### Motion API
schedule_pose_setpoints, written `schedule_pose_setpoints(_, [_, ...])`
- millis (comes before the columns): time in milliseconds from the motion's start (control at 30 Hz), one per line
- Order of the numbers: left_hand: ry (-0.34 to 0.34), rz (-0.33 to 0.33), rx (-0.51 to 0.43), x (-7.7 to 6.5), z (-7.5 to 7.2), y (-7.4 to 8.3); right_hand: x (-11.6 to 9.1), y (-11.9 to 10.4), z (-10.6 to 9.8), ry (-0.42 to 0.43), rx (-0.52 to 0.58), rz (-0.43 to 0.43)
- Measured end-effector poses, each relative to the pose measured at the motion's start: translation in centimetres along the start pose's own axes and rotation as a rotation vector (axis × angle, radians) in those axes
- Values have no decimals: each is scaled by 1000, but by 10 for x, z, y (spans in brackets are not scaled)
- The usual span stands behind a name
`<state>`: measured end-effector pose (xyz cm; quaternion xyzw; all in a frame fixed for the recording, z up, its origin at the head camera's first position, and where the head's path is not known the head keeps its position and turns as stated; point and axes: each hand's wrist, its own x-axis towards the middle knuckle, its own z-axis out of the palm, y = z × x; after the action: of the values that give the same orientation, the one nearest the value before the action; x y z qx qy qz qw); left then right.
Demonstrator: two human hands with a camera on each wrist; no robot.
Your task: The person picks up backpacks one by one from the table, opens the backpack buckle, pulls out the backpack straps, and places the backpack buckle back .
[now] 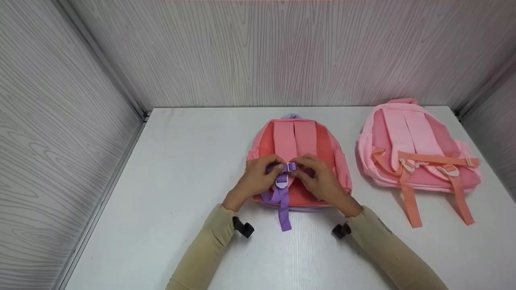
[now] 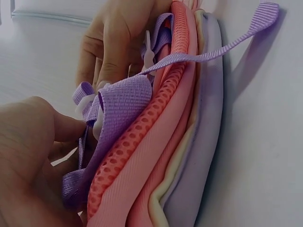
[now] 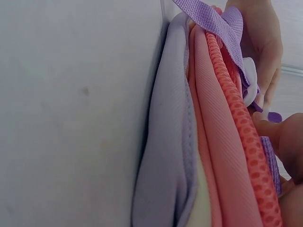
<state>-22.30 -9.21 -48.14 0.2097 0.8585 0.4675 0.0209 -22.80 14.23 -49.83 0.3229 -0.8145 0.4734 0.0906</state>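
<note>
A coral-pink backpack (image 1: 285,141) lies back side up in the middle of the white table, its shoulder straps and mesh panel showing. Over its lower half, purple webbing straps (image 1: 284,209) run through a white plastic adjuster (image 1: 281,182). My left hand (image 1: 256,177) pinches the purple strap from the left. From the right, my right hand (image 1: 324,181) pinches its other side, thumb and forefinger curled. Between the fingertips sits a small white buckle (image 1: 289,166) threaded with purple webbing. In the left wrist view, a loose purple strap end (image 2: 262,16) sticks out past the lilac front of the bag.
A light pink backpack (image 1: 415,133) with orange straps (image 1: 410,205) lies on the right of the table (image 1: 181,161). Wood-grain panels (image 1: 262,52) stand behind and at both sides. A black wrist mount (image 1: 244,227) juts from each sleeve.
</note>
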Motion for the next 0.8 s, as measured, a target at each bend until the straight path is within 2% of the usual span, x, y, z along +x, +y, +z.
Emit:
schedule_pose_setpoints(233, [14, -3, 6, 1, 5, 1, 0, -1, 0, -10, -11, 5])
schedule_pose_setpoints(433, [-30, 24, 4, 1, -4, -1, 0, -1, -1, -4, 7, 20])
schedule_pose_setpoints(600, [-21, 14, 18, 0, -9, -4, 1, -1, -1, 1, 9, 8])
schedule_pose_setpoints(800, [-10, 4, -4, 0, -6, -3, -1, 0, 0, -1, -6, 7])
